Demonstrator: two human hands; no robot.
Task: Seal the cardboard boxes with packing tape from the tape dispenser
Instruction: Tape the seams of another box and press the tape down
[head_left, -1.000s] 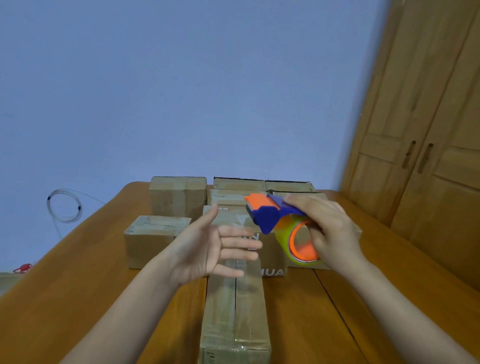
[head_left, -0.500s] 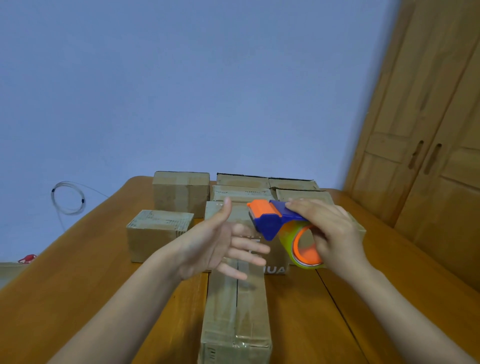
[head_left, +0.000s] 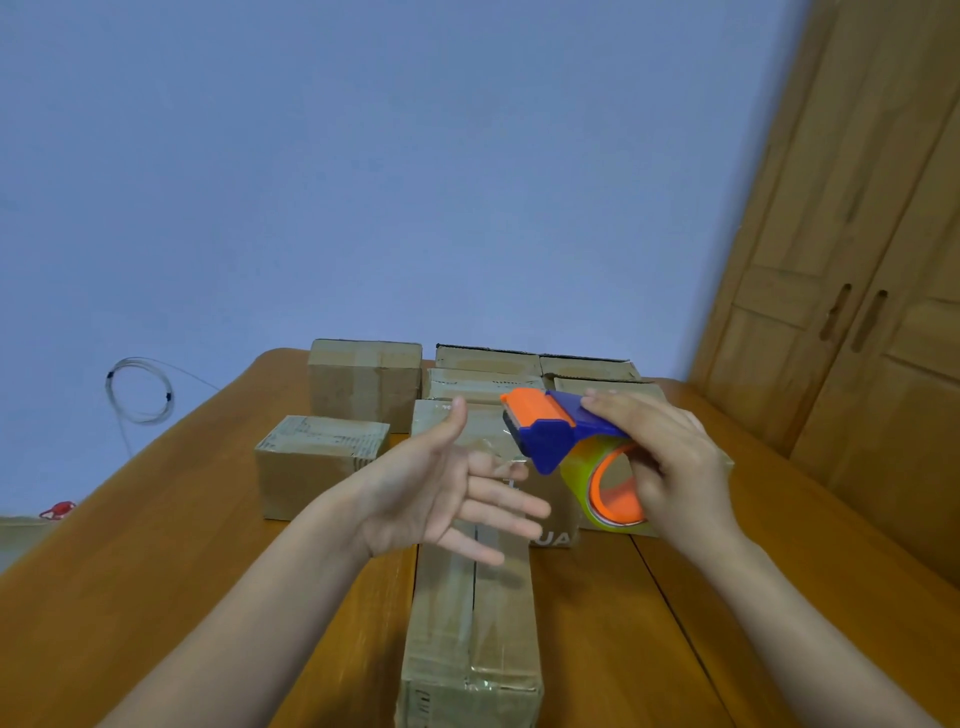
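My right hand (head_left: 670, 462) grips a blue and orange tape dispenser (head_left: 553, 431) with a yellowish tape roll (head_left: 597, 486), held in the air above the boxes. My left hand (head_left: 441, 488) hovers open just left of the dispenser's cutter, fingers spread, palm toward it. Below both hands a long cardboard box (head_left: 470, 623) runs toward me down the table's middle, with clear tape shining along its top seam. Whether a tape end touches my left fingers is unclear.
Several more cardboard boxes stand behind: a small one (head_left: 317, 462) at left, a taller one (head_left: 363, 382) behind it, others (head_left: 488, 364) at the back. The wooden table (head_left: 156, 545) ends at the blue wall. Wooden cupboard doors (head_left: 857, 338) stand at right. A wire coil (head_left: 137, 389) hangs at left.
Both hands have stayed close together; my left hand's fingers have shifted slightly nearer the dispenser's cutter. The view has tilted a little, so the boxes sit a bit higher in the frame.
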